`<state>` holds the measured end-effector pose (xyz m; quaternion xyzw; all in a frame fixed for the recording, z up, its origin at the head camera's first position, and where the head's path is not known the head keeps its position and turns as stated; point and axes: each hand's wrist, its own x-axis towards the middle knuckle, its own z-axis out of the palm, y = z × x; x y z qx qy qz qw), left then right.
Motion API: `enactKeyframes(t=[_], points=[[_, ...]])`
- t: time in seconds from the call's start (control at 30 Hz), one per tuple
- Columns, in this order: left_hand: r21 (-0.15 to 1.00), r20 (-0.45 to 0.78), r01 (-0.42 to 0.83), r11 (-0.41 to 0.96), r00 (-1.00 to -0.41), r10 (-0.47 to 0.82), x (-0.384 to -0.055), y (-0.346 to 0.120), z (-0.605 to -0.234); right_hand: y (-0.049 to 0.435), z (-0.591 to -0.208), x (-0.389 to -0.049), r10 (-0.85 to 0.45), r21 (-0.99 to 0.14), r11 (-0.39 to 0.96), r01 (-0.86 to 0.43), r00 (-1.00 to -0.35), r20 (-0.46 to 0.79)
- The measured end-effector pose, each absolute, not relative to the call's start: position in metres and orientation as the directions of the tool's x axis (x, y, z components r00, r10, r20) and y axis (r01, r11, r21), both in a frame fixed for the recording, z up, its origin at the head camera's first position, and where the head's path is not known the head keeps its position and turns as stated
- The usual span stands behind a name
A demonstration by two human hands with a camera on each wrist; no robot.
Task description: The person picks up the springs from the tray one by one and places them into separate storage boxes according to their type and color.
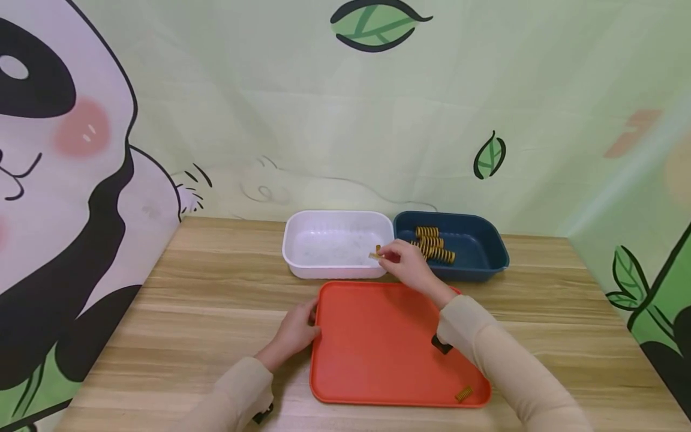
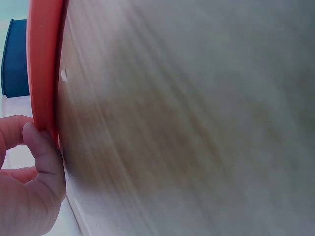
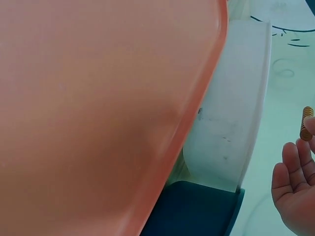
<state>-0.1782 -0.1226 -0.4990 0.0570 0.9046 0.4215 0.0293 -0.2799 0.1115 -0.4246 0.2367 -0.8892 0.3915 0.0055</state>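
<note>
My right hand (image 1: 406,264) pinches a small yellow-brown coil spring (image 3: 307,123) between thumb and fingertips. In the head view it hangs over the right end of the white bin (image 1: 291,255). The right wrist view shows the other fingers (image 3: 290,167) loosely bent below the spring. My left hand (image 1: 294,330) grips the left rim of the red tray (image 1: 378,348), and the left wrist view shows its thumb against the rim. One spring (image 1: 463,394) lies in the tray's near right corner. Several springs (image 1: 432,243) are heaped in the left part of the dark blue bin (image 1: 477,246).
Both bins stand side by side behind the tray, near the back edge of the wooden table (image 1: 216,270). A printed cloth (image 1: 259,120) with a panda and leaves hangs behind it. My right forearm (image 1: 507,366) reaches over the tray's right side.
</note>
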Motion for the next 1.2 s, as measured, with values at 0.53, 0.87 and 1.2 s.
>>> enactKeyframes(t=[0.53, 0.87, 1.2], points=[[0.746, 0.013, 0.095, 0.659, -0.992, 0.129, -0.179, -0.123, -0.5, 0.102, -0.428, -0.291, -0.412, -0.68, 0.593, -0.431, -0.888, 0.204], [0.755, -0.002, 0.081, 0.651, -0.992, 0.126, -0.179, -0.123, -0.498, 0.095, -0.432, -0.299, -0.397, -0.679, 0.611, -0.407, -0.899, 0.182], [0.748, 0.007, 0.094, 0.657, -0.991, 0.135, -0.178, -0.124, -0.499, 0.088, -0.439, -0.305, -0.375, -0.684, 0.625, -0.375, -0.913, 0.158]])
